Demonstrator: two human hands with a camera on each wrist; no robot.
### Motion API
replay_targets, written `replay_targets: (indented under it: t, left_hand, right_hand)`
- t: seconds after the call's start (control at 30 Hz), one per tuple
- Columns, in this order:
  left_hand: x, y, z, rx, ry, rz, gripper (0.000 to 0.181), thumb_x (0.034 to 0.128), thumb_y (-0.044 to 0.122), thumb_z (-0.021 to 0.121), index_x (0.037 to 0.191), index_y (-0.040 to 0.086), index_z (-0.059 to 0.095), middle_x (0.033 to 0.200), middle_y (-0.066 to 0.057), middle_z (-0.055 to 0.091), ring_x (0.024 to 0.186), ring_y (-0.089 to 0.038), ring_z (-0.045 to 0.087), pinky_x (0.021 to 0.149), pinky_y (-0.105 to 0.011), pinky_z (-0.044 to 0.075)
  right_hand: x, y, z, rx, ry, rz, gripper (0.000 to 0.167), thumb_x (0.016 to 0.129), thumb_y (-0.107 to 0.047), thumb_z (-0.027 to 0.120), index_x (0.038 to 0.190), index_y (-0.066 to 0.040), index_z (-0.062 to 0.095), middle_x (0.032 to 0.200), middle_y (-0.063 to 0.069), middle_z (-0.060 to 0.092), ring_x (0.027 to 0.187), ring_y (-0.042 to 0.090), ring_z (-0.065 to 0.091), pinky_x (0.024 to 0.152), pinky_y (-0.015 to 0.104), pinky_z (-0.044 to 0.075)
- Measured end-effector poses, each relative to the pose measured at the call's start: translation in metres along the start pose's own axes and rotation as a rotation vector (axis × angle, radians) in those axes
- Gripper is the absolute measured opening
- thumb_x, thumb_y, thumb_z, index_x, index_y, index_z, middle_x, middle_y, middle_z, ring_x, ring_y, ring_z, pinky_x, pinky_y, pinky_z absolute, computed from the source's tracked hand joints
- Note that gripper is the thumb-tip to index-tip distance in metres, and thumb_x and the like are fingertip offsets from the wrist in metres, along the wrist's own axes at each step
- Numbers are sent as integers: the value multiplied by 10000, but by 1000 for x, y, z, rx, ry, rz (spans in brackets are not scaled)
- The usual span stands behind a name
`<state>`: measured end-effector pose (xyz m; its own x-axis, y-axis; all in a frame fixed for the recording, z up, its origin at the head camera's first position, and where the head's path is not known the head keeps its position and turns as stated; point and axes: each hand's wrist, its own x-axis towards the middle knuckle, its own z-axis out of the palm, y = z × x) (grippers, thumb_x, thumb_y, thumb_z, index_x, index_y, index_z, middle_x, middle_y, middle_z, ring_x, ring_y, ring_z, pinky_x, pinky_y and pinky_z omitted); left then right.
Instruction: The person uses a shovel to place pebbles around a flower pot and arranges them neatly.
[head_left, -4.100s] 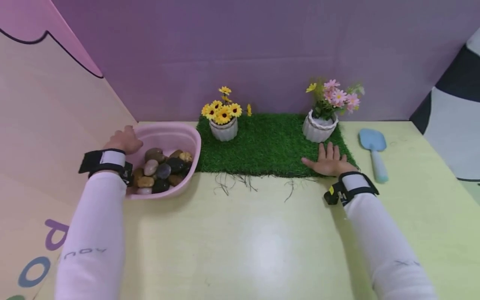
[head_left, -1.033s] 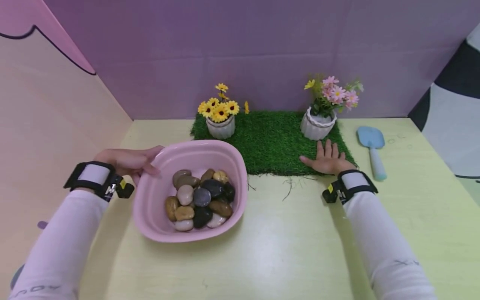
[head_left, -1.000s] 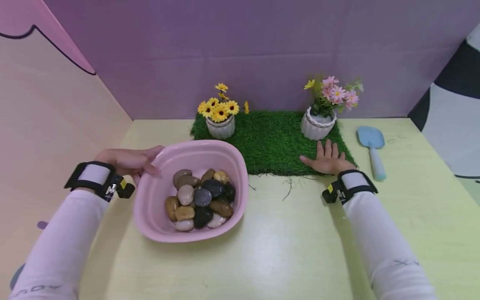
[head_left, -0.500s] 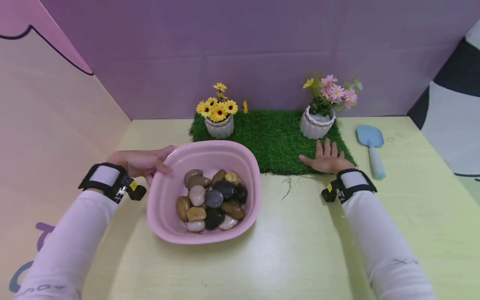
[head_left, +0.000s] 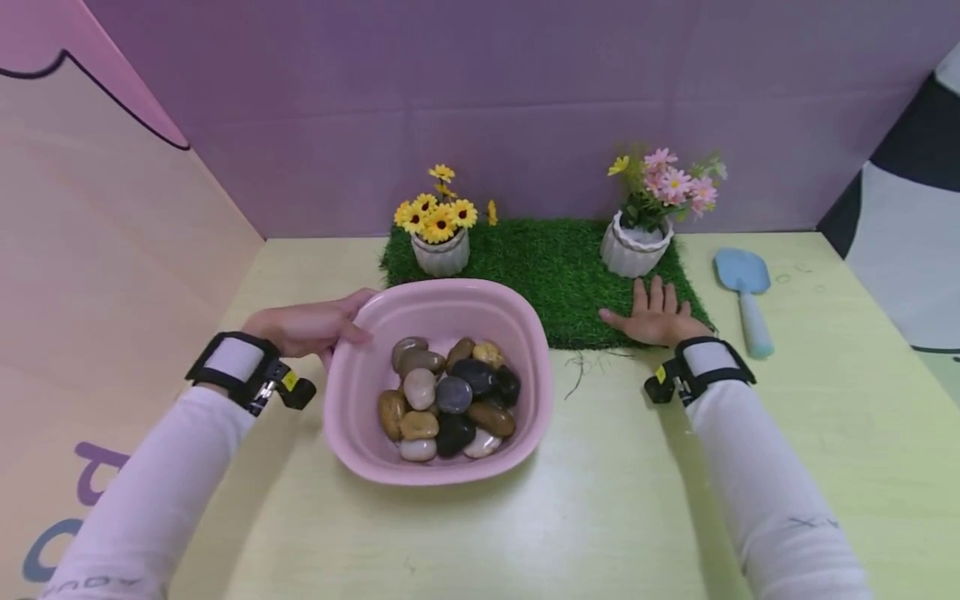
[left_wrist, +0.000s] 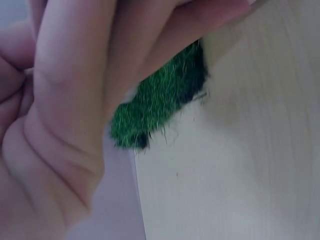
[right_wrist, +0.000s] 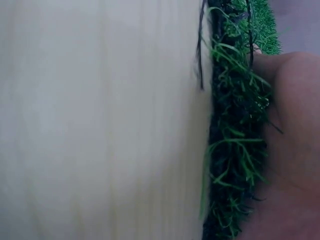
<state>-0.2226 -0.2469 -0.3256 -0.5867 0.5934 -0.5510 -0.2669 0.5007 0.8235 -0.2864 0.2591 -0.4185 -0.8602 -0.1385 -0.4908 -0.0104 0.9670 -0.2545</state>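
Note:
A pink plastic basin (head_left: 352, 417) holds several smooth stones (head_left: 453, 394) in black, brown, grey and white. My left hand (head_left: 315, 327) grips its upper left rim, thumb on the inside and fingers beneath or outside. In the left wrist view my left fingers (left_wrist: 75, 75) fill the upper left, and hardly any of the basin shows there. My right hand (head_left: 652, 317) lies flat with spread fingers on the front right part of the artificial grass mat (head_left: 555, 283). The right wrist view shows the mat's ragged edge beside that hand.
Two white pots stand on the mat: one with yellow flowers (head_left: 440, 250) at left, one with pink flowers (head_left: 636, 246) at right. A blue toy shovel (head_left: 747, 292) lies right of the mat. Loose dark threads trail from the mat's front edge. A purple wall closes the back.
The basin with its stones has come from the far left, forward and rightward, in my left hand, and keeps sliding right in the last second. My right hand stays on the mat.

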Motion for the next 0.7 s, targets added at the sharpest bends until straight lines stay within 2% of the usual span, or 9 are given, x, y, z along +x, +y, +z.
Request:
replay_targets:
  t: [0.23,0.47,0.7]
  left_hand:
    - [9,4,11,-6,46,13,638,1017,100,424,1518,219,47,1222,-328,609,823,-354,737,638,-487,591]
    - [14,9,20,15,83,11,578,1052,142,353,1497,188,-13,1170,-328,603,788,-305,735,607,-452,591]
    - [18,13,26,28,110,20,567,1045,147,363,1487,140,8,1147,-314,604,787,-303,732,627,-455,595]
  right_hand:
    - [2,1,1,7,-3,-1,1380,653,-1008,179,1550,3,-100,1564,349,-198,1406,593,-189,1096,737,-98]
    - [7,5,2,11,-3,-2,1378,658,-1005,202,1553,1,-89,1567,347,-194,1408,589,-190,1093,738,-106]
    - [9,6,2,6,-3,1,1383,651,-1008,212,1556,-1,-77,1571,347,-181,1410,588,-184,1091,741,-103]
